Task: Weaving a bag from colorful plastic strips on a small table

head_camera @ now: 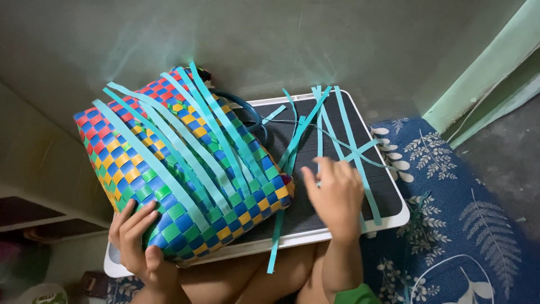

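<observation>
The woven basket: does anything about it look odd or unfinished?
Yes. The woven basket lies tilted on the lap tray, with loose teal strips sticking out unwoven; several more lie crossed on the tray. The left hand steadies its corner.

A home, seen from the floor of a small room. A blue mat (467, 225) printed with white ferns and flowers covers the floor beside plain pale green walls (337, 45). A low lap table (388, 217) with a white rim rests over bare legs, and a low shelf (34, 208) stands at the left.
</observation>
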